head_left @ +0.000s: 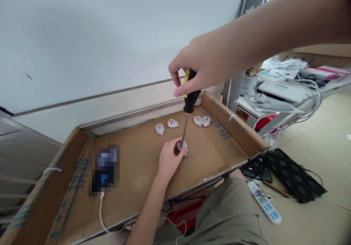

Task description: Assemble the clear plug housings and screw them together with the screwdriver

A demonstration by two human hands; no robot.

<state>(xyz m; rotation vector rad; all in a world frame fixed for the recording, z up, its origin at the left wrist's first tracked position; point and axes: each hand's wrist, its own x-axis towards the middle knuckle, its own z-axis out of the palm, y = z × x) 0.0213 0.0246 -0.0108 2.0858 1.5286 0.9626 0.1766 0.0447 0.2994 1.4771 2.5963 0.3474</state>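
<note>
My right hand (192,68) grips the black and yellow handle of a screwdriver (189,104) from above. The shaft slants down, and its tip meets a small clear plastic plug part (184,150) with metal pins. With fingers and thumb around that part, my left hand (171,157) holds it against the cardboard. Similar clear plug parts lie beyond: one plug part (159,129) at the left, another plug part (172,123) beside it, and a pair of plug parts (202,120) side by side to the right.
A shallow cardboard tray (134,181) with raised sides forms the work surface, with dark specks scattered on it. A pixelated device (104,170) with a white cable lies at the left. To the right are a cluttered shelf (285,90) and a power strip (264,202) on the floor.
</note>
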